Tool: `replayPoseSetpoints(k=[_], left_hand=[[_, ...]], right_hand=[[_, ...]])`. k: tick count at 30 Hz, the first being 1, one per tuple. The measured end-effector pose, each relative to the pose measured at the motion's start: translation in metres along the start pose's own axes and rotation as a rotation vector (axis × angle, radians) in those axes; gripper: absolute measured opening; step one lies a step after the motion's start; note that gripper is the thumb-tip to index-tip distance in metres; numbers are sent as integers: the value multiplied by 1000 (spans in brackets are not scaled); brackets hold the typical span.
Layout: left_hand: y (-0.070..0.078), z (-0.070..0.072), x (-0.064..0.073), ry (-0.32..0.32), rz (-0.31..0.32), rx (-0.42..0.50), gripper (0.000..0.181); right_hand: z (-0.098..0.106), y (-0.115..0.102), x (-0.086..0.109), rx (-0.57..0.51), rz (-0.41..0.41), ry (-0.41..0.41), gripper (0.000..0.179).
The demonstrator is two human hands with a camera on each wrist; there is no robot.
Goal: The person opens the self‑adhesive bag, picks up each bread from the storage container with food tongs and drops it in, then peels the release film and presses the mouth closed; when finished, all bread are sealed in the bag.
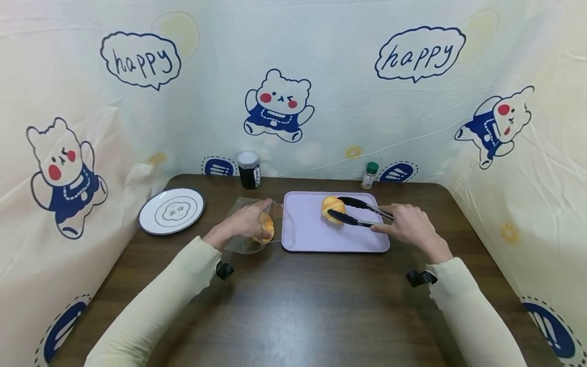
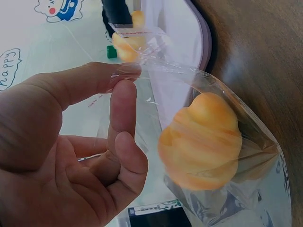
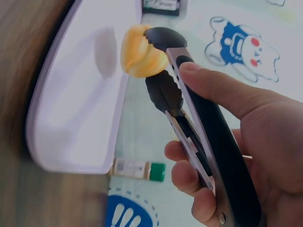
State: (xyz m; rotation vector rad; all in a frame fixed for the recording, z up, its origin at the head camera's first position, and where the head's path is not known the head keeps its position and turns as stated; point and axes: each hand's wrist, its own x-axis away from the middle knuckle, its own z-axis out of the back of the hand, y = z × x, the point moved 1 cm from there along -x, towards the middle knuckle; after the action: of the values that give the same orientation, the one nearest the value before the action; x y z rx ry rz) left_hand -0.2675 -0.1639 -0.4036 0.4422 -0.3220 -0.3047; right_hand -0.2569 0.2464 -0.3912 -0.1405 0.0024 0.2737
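Note:
My left hand [image 1: 249,220] pinches the edge of a clear plastic bag [image 2: 218,80] between thumb and forefinger. A golden bread roll [image 2: 201,142] lies inside that bag. My right hand [image 1: 407,224] grips a pair of tongs [image 3: 203,109] with black scalloped tips and metal arms. Between the tong tips sits a second bread roll [image 1: 333,209], striped yellow and orange, held over the lilac tray [image 1: 307,239]. In the right wrist view the tips press on this roll from two sides, and its shadow falls on the tray.
A white plate [image 1: 156,224] with a printed design stands at the left. Along the back are a black jar [image 1: 249,176] with a pale lid and a small green-capped bottle [image 1: 369,177]. A printed cloth [image 1: 339,112] hangs behind the brown table [image 1: 275,316].

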Motion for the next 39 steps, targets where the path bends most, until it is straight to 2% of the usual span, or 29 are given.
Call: replayPoseSetpoints(k=[15,28,35,39], left_hand=[[-1,-2,-3,15,-12,-11,99],[-2,-2,-6,-8,-2,-9,102],[-2,-2,-8,-4,-26,-16,105],[-2,-2,-8,-16,-20,-2,106]], right_hand=[[15,-44,3,-63,159,80,71],[19,-70,5,-95,259,96,70],[16,-80,5,-133,327,72,68],[11,-83,1,-144,342,45,68]])
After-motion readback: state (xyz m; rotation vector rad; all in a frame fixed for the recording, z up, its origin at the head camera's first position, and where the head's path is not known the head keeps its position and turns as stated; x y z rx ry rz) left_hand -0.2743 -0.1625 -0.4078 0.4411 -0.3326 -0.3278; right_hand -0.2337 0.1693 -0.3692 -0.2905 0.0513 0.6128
